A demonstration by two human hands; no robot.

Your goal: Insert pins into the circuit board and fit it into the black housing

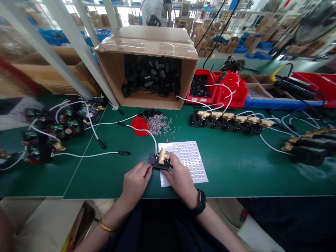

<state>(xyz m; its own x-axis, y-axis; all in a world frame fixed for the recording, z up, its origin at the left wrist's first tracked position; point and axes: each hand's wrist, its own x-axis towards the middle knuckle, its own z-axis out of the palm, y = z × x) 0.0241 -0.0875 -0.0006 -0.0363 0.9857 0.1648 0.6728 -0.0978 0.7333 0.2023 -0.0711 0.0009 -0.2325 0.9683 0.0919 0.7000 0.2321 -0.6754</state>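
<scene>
Both hands hold a black valve actuator (157,165) with a brass valve body (163,156) on top, low over the front of the green bench. My left hand (136,180) pinches its left end between thumb and fingers. On the other side, my right hand (180,175) grips the right end, thumb below and fingers along the edge. A white cable runs up from the unit toward a pile of small screws (159,124) and a red round piece (140,126). Partly beneath the unit and my right hand lies a sheet of small round stickers (193,161).
A cardboard box (149,43) of black housings stands behind. Red bins (201,85) with small parts sit at back right. A row of brass-topped valve units (231,122) lies right; open units with circuit boards (63,126) lie left, their white cables crossing the bench.
</scene>
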